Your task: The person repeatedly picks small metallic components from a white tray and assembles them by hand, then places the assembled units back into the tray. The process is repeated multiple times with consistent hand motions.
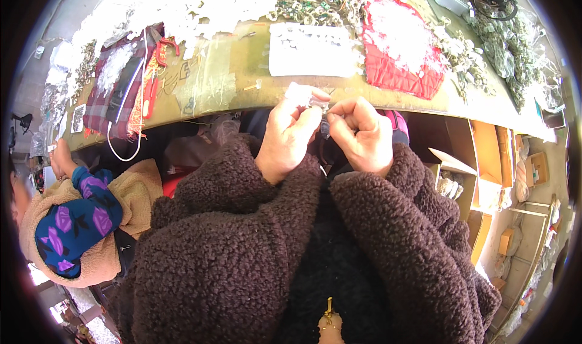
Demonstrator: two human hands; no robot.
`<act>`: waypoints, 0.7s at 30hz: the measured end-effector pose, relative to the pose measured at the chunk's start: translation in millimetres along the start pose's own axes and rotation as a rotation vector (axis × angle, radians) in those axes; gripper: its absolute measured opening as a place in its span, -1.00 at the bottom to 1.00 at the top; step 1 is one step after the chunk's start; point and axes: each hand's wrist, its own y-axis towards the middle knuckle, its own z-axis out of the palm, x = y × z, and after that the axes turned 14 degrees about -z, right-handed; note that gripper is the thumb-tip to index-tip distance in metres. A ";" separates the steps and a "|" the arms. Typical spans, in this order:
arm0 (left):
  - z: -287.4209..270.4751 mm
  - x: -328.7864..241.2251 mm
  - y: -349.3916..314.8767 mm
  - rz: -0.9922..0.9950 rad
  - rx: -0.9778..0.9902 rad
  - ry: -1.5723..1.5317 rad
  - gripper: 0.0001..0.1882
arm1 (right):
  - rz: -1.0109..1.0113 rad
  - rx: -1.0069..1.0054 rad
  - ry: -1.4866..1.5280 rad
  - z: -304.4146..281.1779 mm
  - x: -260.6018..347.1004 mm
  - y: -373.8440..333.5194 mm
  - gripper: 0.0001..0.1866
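Observation:
My left hand (285, 133) and my right hand (365, 135) meet in front of me, just off the near edge of the table. Pinched in the left fingers is a small clear plastic piece (316, 103), perhaps a little bag. Something white (297, 93) covers part of the left fingers; whether it is tape or plastic I cannot tell. My right thumb and forefinger close together at the right end of the clear piece. Below the fingertips a small dark, shiny thing (325, 129) shows between the hands, too small to name.
The table (260, 89) bears a white sheet (312, 67) with rows of small pieces, a red quilted cloth (400, 80), heaps of small parts (321, 3) and a plaid cloth (100, 110). Cardboard boxes (485, 153) stand at right. Another person's patterned sleeve (76, 229) is at left.

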 end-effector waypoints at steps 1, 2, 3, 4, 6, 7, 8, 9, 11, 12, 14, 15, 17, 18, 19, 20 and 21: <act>1.5 0.3 -0.7 0.023 -0.017 0.033 -0.81 | 0.011 -0.011 0.040 0.1 0.3 0.2 -0.89; 2.8 0.3 -1.2 0.047 -0.033 0.058 -0.81 | 0.022 -0.022 0.080 0.1 0.3 0.5 -0.90; 3.2 0.1 -1.6 0.076 -0.049 0.082 -0.81 | 0.049 -0.017 0.117 0.2 0.1 1.0 -0.89; 3.0 -0.3 -2.0 0.070 -0.046 0.084 -0.80 | 0.077 -0.011 0.153 0.0 -0.1 1.6 -0.89; 1.3 -1.5 -2.4 0.071 -0.041 0.085 -0.80 | 0.109 0.005 0.192 -0.4 -0.8 2.9 -0.89; -0.3 -2.2 -2.5 0.051 -0.032 0.078 -0.79 | 0.114 0.016 0.194 -0.6 -1.1 3.5 -0.88; -1.9 -2.9 -2.4 0.030 -0.024 0.070 -0.79 | 0.125 0.032 0.192 -0.8 -1.5 4.1 -0.88; -2.7 -3.2 -2.2 0.008 -0.016 0.062 -0.79 | 0.108 0.043 0.162 -1.1 -1.8 4.8 -0.88; -2.5 -2.3 -1.2 0.028 -0.016 0.063 -0.79 | 0.083 0.072 0.093 -1.3 -2.5 5.6 -0.89; -1.8 -1.6 -0.7 0.038 -0.017 0.064 -0.79 | 0.073 0.065 0.098 -1.1 -3.1 5.8 -0.89; -0.6 -0.7 0.6 0.059 -0.034 0.104 -0.79 | 0.068 0.050 0.102 -0.3 -4.3 5.8 -0.90; -0.1 -0.5 1.0 0.070 -0.044 0.123 -0.79 | 0.065 0.027 0.177 0.1 -5.3 5.4 -0.92; 0.8 -0.3 2.1 0.049 -0.023 0.109 -0.79 | 0.091 -0.015 0.316 0.3 -7.6 4.0 -0.94; 1.1 -0.4 2.3 0.038 -0.013 0.101 -0.78 | 0.124 -0.039 0.402 0.8 -9.4 3.7 -0.95; 1.1 -0.6 2.2 0.041 -0.017 0.118 -0.79 | 0.158 -0.065 0.487 1.5 -11.8 3.6 -0.96; 1.0 -0.6 2.0 0.044 -0.021 0.134 -0.79 | 0.191 -0.091 0.571 2.1 -14.4 3.6 -0.97; 0.7 -0.6 2.0 0.048 -0.025 0.150 -0.79 | 0.233 -0.105 0.655 2.5 -17.5 4.1 -0.98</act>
